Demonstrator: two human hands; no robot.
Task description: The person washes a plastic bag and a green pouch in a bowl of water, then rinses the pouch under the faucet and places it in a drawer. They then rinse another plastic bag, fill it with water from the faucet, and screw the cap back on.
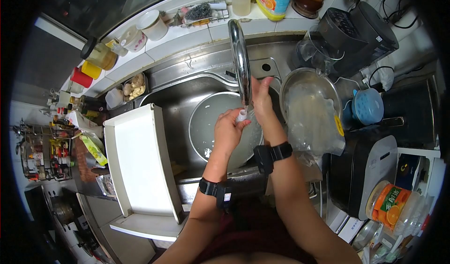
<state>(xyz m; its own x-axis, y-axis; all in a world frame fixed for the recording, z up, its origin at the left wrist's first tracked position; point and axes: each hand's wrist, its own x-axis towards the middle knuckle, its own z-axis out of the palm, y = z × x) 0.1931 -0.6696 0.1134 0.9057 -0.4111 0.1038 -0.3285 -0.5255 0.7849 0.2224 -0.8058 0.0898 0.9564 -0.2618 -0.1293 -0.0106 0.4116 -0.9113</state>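
Below the spout of the chrome faucet (240, 62), my left hand (227, 129) is closed around a small white hollow cylinder (242, 115), its open end up. Water runs from the spout close to it. My right hand (263, 99) is just right of the spout, thumb stretched out and fingers partly hidden behind the faucet; nothing shows in it. Under both hands a large round metal basin (193, 140) of cloudy water stands in the steel sink (164, 100).
A white drawer-like tray (140, 161) lies across the sink's left side. To the right is a metal bowl (293, 83) with a clear plastic bag (314, 123) over it. A yellow bottle (276, 1) and jars line the back ledge. Black appliances (365, 170) stand at right.
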